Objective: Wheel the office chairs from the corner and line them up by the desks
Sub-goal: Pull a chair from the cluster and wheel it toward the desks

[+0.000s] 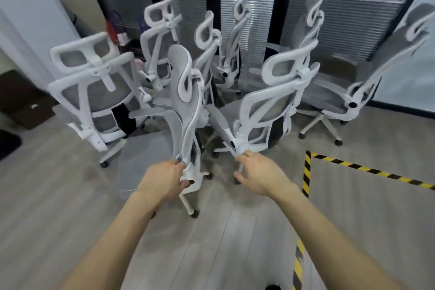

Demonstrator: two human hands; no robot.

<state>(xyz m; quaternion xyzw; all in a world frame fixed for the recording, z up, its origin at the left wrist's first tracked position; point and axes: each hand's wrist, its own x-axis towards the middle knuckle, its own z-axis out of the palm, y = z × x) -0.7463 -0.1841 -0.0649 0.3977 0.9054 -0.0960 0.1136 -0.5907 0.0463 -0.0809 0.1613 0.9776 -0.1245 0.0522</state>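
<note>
Chair back (186, 110) within fingers (178, 164) of left hand (164, 181)

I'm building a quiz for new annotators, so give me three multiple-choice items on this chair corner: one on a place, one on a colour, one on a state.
1. Where is the striped tape?
A) on the floor, right of the right hand
B) on the left wall
C) across a chair seat

2. What colour are the chair frames?
A) red
B) white
C) green

3. What is the left hand doing?
A) hanging free
B) holding a door handle
C) gripping the low back frame of the nearest chair

Answers:
1 A, the tape runs over the floorboards beside that hand.
2 B, every frame in the cluster is white.
3 C, its fingers and thumb curl round the frame.
</note>
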